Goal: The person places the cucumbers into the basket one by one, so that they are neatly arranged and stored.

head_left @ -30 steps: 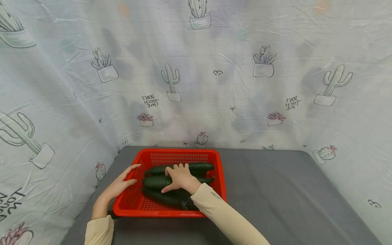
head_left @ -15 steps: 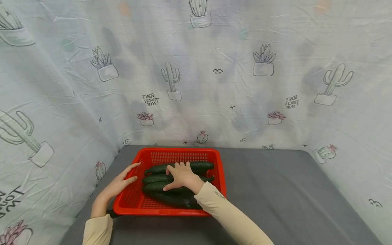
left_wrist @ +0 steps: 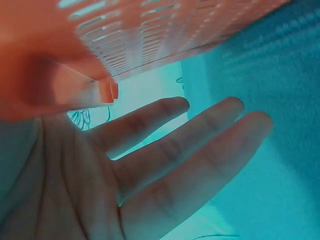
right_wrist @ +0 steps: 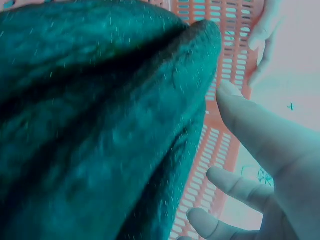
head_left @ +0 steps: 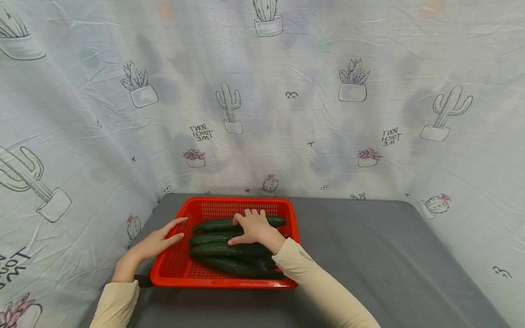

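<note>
A red plastic basket [head_left: 221, 283] with slotted walls holds several dark green cucumbers [head_left: 215, 249] lying side by side. My left hand [head_left: 153, 243] is at the basket's left rim, thumb and a finger reaching over it. In the left wrist view, three of its fingers [left_wrist: 170, 150] extend straight outside the slotted wall. My right hand [head_left: 254, 228] is spread over the back cucumbers, palm down, with nothing gripped. The right wrist view shows its thumb [right_wrist: 270, 137] apart from a large cucumber [right_wrist: 135, 135], other fingers loosely bent beside it.
The basket stands on a grey table [head_left: 369, 259], toward its left side. A pale curtain [head_left: 262, 114] printed with cacti hangs behind and along both sides. A black strap [head_left: 143, 280] shows at the left wrist, close to the basket's front left corner.
A cucumber under my right hand has moved toward the front, settling among the others. My right hand has drawn away from it, back and to the right. The left hand stays at the rim.
</note>
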Demonstrator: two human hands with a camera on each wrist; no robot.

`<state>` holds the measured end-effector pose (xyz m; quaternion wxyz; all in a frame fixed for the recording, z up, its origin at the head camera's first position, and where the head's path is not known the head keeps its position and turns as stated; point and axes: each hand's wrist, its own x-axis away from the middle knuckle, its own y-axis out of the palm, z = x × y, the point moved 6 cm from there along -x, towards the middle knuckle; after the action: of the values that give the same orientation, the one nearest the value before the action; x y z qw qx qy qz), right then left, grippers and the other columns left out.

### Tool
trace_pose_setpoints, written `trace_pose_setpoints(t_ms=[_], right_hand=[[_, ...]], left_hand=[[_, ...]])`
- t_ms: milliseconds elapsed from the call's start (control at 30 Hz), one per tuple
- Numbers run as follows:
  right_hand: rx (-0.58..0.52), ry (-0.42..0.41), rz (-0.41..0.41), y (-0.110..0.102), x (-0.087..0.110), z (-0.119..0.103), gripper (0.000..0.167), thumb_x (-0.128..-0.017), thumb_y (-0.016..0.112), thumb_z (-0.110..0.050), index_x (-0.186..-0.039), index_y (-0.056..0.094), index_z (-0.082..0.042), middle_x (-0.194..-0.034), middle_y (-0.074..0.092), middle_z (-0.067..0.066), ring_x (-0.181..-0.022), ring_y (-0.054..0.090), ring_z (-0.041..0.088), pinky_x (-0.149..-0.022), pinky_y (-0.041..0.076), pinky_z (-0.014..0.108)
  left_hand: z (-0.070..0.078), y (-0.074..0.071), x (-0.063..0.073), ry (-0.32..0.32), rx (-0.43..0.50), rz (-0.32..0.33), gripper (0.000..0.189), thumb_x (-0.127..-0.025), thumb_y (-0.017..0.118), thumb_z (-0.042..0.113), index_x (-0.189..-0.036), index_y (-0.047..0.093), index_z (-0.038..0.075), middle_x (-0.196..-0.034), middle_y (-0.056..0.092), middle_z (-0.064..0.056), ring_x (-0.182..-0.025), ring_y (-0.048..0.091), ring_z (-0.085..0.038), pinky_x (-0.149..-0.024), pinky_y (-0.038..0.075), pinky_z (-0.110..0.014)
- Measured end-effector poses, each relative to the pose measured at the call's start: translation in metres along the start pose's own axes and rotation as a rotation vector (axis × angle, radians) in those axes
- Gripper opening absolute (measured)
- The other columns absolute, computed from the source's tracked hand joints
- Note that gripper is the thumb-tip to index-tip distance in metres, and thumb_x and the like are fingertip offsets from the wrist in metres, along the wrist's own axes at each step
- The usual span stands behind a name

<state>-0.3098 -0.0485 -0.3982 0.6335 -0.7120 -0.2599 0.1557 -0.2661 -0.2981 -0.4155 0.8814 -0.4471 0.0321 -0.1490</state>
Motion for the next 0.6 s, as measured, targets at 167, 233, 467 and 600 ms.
trace_pose_setpoints(t_ms=[167, 233, 467, 600], right_hand=[[-0.014, -0.005, 0.037, -0.01, 0.004, 0.011, 0.054, -0.076, 0.06, -0.064, -0.115, 0.053, -0.026, -0.108, 0.049, 0.003, -0.099, 0.045, 0.023, -0.084, 0.032, 0.043], [-0.015, -0.005, 0.048, -0.014, 0.005, 0.016, 0.054, -0.077, 0.06, -0.063, -0.115, 0.054, -0.025, -0.107, 0.049, 0.003, -0.098, 0.045, 0.023, -0.082, 0.032, 0.042], [-0.036, 0.028, 0.066, -0.026, 0.012, 0.036, 0.05, -0.084, 0.052, -0.061, -0.117, 0.053, -0.024, -0.114, 0.049, 0.005, -0.102, 0.045, 0.025, -0.083, 0.031, 0.042], [-0.042, 0.051, 0.09, -0.031, 0.015, 0.048, 0.051, -0.087, 0.044, -0.062, -0.119, 0.053, -0.023, -0.114, 0.049, 0.006, -0.104, 0.046, 0.027, -0.086, 0.032, 0.045]], left_hand=[[-0.002, -0.003, 0.001, -0.018, -0.044, -0.034, 0.059, -0.095, 0.048, 0.037, -0.145, 0.027, 0.013, -0.145, 0.026, -0.029, -0.108, 0.054, -0.038, -0.082, 0.044, -0.052], [-0.002, -0.004, 0.002, -0.025, -0.041, -0.049, 0.06, -0.095, 0.048, 0.038, -0.145, 0.026, 0.013, -0.146, 0.025, -0.029, -0.105, 0.056, -0.035, -0.077, 0.046, -0.046], [0.01, -0.011, 0.004, -0.015, -0.016, -0.071, 0.061, -0.095, 0.049, 0.036, -0.145, 0.027, 0.011, -0.146, 0.025, -0.028, -0.105, 0.054, -0.036, -0.07, 0.048, -0.044], [0.018, -0.017, 0.002, 0.046, -0.085, -0.027, 0.059, -0.095, 0.05, 0.037, -0.143, 0.031, 0.008, -0.143, 0.033, -0.026, -0.118, 0.046, -0.043, -0.086, 0.042, -0.056]])
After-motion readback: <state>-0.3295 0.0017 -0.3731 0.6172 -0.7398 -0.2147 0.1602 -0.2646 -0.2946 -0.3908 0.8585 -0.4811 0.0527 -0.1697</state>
